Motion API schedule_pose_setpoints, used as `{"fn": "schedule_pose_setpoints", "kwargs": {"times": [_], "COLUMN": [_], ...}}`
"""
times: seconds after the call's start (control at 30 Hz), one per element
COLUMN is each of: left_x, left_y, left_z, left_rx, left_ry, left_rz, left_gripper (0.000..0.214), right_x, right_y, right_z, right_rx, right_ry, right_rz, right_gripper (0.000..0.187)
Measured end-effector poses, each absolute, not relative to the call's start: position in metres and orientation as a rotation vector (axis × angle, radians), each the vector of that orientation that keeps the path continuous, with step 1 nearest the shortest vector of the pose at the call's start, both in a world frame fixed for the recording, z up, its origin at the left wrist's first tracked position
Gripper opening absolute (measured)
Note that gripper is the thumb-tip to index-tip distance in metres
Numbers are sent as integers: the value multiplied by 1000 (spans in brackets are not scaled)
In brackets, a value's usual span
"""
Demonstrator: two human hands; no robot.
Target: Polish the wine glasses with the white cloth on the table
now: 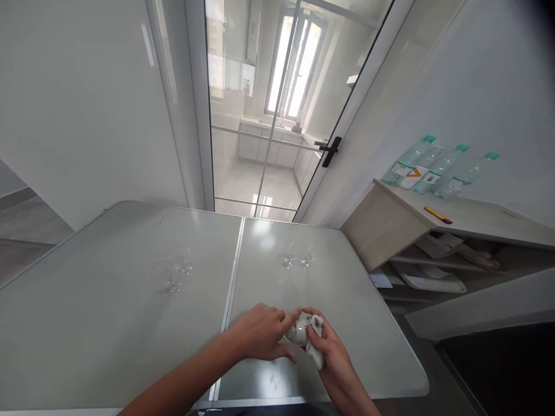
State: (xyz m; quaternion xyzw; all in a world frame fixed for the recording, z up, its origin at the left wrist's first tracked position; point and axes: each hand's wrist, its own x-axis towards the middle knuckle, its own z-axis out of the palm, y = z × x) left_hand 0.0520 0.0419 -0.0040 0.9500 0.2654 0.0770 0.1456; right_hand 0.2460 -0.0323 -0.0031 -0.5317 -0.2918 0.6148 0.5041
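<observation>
Both hands come together around one clear glass above the near part of the table: the right hand (333,345) is clamped on a white cloth (316,345) bunched at the glass, while the left hand (269,328) has its thumb and forefinger spread apart at the other side. Whether the left fingertips press on the glass (300,331) or only lie just beside it, I cannot tell.

What matters most is how the glass sits between the two. It lies to the right of the left hand and to the left of the right palm, with the cloth on its right side. Its long axis seems to run crosswise, from one hand toward the other, though blur and clear walls leave that unsure, and which end is the mouth is hidden. The right hand is the nearer one, thumb over the cloth; the left reaches in from the side.

Beyond the hands, farther across the table (373,341), a right-hand pair of clear glasses (289,263) stands close together. Another clear pair (173,284) is well off to the left, across the metal strip (234,271). Farther out, at the right, plastic bottles (442,167) stand on a cabinet (381,219).
</observation>
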Motion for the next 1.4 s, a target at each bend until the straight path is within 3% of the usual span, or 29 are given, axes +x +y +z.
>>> {"fn": "schedule_pose_setpoints", "kwargs": {"times": [0.07,0.2,0.3,0.4,0.57,0.7,0.83,0.93,1.03,1.13,1.27,1.33,1.4], "left_x": [54,40,22,10,16,28,11,-11,-24,-24,-16,-13,-12], "left_y": [37,48,64,68,39,21,30,43,46,39,20,12,8], "left_z": [1,13,18,20,14,2,6,11,13,18,17,7,-5], "left_rx": [2669,2009,1412,1369,2229,2546,1910,1149,864,1011,1493,1863,2151], "left_ry": [834,717,423,332,810,1113,1046,724,631,708,909,1043,1188], "left_rz": [199,144,-175,-172,255,136,238,127,71,250,443,512,551], "left_gripper": [78,55,62,63,64,72,52,61,62,60,57,52,61], "right_x": [248,257,262,259,240,225,218,219,223,223,214,209,210], "right_y": [-32,-42,-51,-53,-35,-9,3,3,6,11,13,14,17], "right_z": [-3,4,9,7,-2,-1,4,7,7,8,21,26,29], "right_rx": [-1313,-1381,-1128,-853,-1300,-1292,-1280,-1110,-815,-802,-1111,-1180,-1214], "right_ry": [-737,-1182,-1772,-2099,-1317,-820,-1052,-1471,-1860,-1887,-1485,-1245,-1035], "right_rz": [1442,1209,1159,1123,1253,1644,1607,1408,1217,1169,1537,1713,1796], "right_gripper": [52,54,43,40,45,58,57,52,44,39,50,47,46]}}
